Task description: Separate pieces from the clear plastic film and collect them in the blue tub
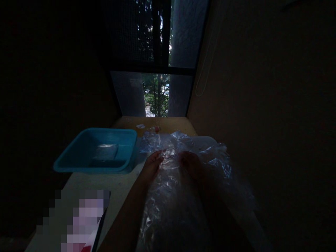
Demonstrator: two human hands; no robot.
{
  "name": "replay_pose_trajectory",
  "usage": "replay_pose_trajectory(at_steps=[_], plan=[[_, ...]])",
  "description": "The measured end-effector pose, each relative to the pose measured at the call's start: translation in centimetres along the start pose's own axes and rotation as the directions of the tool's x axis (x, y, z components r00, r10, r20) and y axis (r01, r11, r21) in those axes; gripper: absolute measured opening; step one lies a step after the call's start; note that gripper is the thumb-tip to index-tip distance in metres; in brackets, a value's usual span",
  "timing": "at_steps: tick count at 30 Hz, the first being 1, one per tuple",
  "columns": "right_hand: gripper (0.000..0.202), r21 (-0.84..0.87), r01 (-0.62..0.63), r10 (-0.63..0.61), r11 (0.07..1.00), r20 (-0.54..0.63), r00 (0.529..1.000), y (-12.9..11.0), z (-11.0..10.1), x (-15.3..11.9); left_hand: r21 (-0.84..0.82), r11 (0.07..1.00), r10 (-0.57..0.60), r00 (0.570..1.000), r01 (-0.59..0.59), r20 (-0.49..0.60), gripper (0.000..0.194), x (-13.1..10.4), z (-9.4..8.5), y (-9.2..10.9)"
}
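Near the lower middle of the frame, a big sheet of crinkled clear plastic (183,182) lies heaped over the table (115,185) and across both forearms; it spreads from the centre down toward the bottom edge and out to the right, catching pale glints in the dim light. At the left edge of the sheet the left hand (153,161) rests with its fingers curled onto the plastic, gripping a fold of it; just to its right the right hand (190,162) sits under or behind the film, its fingers bent against the plastic, though how firmly it grips I cannot tell, since the sheet and the darkness veil it. Left of the hands, in the middle left of the frame, a shallow blue plastic tub (78,155) stands on the table, apart from the left hand but close beside the plastic's edge; inside it, on the floor of the tub, lies a flat pale rectangular thing (105,154), too dim to name. Beyond the plastic, toward the centre of the frame, a small white scrap (140,126) and a small reddish item (156,129) lie on the far end of the table; above them a window (156,94) shows green trees. At the lower left a blurred patch covers something on the table.
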State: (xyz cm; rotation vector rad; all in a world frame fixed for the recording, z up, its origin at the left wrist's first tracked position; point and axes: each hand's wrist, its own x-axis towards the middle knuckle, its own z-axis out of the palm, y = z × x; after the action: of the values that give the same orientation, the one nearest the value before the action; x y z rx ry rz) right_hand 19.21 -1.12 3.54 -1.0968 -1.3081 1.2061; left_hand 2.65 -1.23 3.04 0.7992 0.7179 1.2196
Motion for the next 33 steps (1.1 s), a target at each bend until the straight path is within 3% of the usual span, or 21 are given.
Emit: replay_pose_trajectory(at_steps=[3, 16, 21, 24, 29, 31, 33], plan=[[0.022, 0.011, 0.005, -0.005, 1.000, -0.002, 1.000, 0.2, 0.0, 0.2, -0.018, 1.000, 0.012, 0.999, -0.013, -0.033, 0.037, 0.1, -0.1, 0.0], [0.019, 0.127, 0.024, -0.018, 0.992, -0.047, 0.999, 1.0, 0.2, 0.5, -0.016, 0.999, 0.049, 0.999, -0.049, 0.001, 0.046, 0.1, -0.2, 0.0], [0.023, 0.029, 0.005, -0.004, 1.000, -0.019, 1.000, 0.9, 0.3, 0.4, -0.017, 1.000, 0.021, 0.999, -0.020, 0.030, 0.047, -0.1, 0.1, 0.0], [0.021, -0.006, -0.002, 0.002, 1.000, -0.069, 0.998, 1.2, 0.6, 0.6, -0.027, 1.000, 0.004, 0.999, -0.002, 0.051, 0.048, -0.1, 0.1, 0.0], [0.050, 0.022, 0.039, -0.033, 0.999, -0.204, 0.978, 1.7, 1.1, 1.2, -0.046, 0.999, -0.004, 0.996, 0.008, 0.084, 0.050, -0.1, 0.0, -0.1], [0.055, 0.004, 0.017, -0.016, 1.000, -0.178, 0.984, 1.6, 1.2, 1.2, -0.054, 0.998, -0.007, 0.996, 0.012, 0.091, 0.051, -0.1, 0.0, -0.1], [0.043, -0.023, -0.017, 0.015, 1.000, -0.093, 0.996, 1.2, 1.2, 1.0, -0.053, 0.999, -0.007, 0.995, 0.012, 0.096, 0.050, -0.1, 0.0, -0.1]])
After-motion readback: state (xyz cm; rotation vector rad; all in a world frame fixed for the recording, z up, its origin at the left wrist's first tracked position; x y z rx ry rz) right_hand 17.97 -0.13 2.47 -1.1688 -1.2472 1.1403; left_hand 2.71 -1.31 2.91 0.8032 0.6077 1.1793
